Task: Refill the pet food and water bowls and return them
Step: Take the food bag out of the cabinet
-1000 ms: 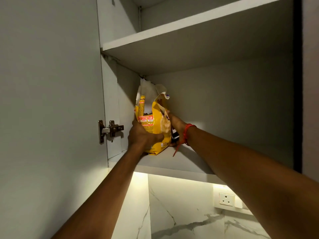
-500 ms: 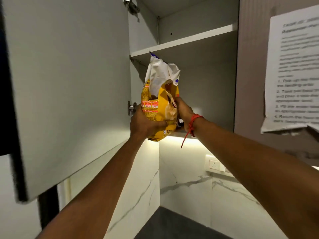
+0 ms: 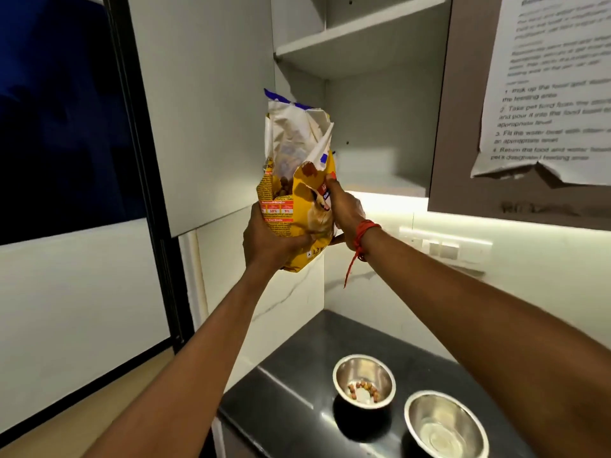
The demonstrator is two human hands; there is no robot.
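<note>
Presently, open pet food bag (image 3: pixel 297 206) is being gripped by left hand (image 3: pixel 264 242) and right hand (image 3: pixel 344 209); kibble bowl (image 3: pixel 363 366), second bowl (image 3: pixel 429 411) on counter (image 3: pixel 291 391).

A dark, glossy table (image 3: pixel 291 385) set into a corner of white, marble-veined walls carries two round bowls standing upright just beside each other. The steel bowl (image 3: pixel 363 366) farther from the camera holds a thin ring of brown kibble (image 3: pixel 363 388) on its bottom, while the second steel bowl (image 3: pixel 444 421), nearer and to the right, shows only a shiny floor; whether it holds water cannot be told. Above the table, two white cupboard shelves (image 3: pixel 380 185) sit behind an open door.
</note>
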